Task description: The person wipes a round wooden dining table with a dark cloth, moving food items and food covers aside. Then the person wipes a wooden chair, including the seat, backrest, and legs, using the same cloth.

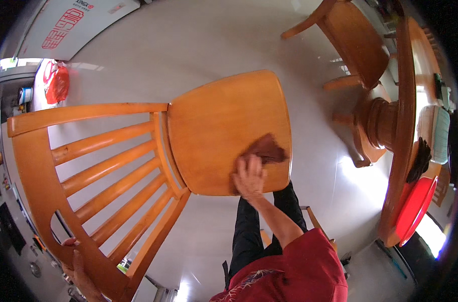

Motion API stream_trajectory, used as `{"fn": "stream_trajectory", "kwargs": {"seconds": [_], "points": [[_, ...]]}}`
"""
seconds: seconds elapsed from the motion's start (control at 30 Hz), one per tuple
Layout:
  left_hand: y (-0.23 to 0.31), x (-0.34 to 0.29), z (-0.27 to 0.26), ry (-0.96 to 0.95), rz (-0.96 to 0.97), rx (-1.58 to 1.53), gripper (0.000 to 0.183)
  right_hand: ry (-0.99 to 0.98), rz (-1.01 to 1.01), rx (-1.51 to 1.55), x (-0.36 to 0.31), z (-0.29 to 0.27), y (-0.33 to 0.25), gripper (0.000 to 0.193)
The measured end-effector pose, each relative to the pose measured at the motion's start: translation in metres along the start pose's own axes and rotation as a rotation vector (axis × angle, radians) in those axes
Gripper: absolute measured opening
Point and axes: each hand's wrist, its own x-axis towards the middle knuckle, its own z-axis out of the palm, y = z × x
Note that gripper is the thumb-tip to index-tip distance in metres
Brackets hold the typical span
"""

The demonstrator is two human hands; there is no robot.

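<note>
A wooden chair [224, 116] with a slatted back stands in front of me, its backrest to my left and its smooth seat in the middle. My right hand [250, 177] presses a dark brown cloth [267, 149] onto the near right part of the seat. Part of the cloth bunches out beyond the fingers, slightly blurred. At the lower left, my left hand [79, 274] grips the top rail of the backrest, with fingertips showing at its oval handle hole. The rest of those fingers is hidden by the wood.
A round wooden table [407, 126] on a thick pedestal stands at the right, with a red tray [416, 211] and dark gloves [420, 161] at its edge. Beyond is another wooden chair [352, 38]. A white box [75, 27] and red bag [57, 83] are far left.
</note>
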Motion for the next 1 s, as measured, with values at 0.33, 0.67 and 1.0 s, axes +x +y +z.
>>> {"fn": "stream_trajectory", "kwargs": {"seconds": [0.33,0.67,1.0], "points": [[0.006,-0.004,0.009,0.061,-0.019,-0.002,0.048,0.06,-1.219,-0.169,0.029,0.001,-0.09,0.06],[-0.003,0.001,-0.005,0.039,0.047,0.027,0.045,0.325,-0.287,-0.269,0.195,-0.057,0.038,0.062],[-0.018,0.017,-0.015,0.137,0.087,0.133,0.053,0.113,0.286,0.445,0.154,-0.055,0.146,0.056]]}}
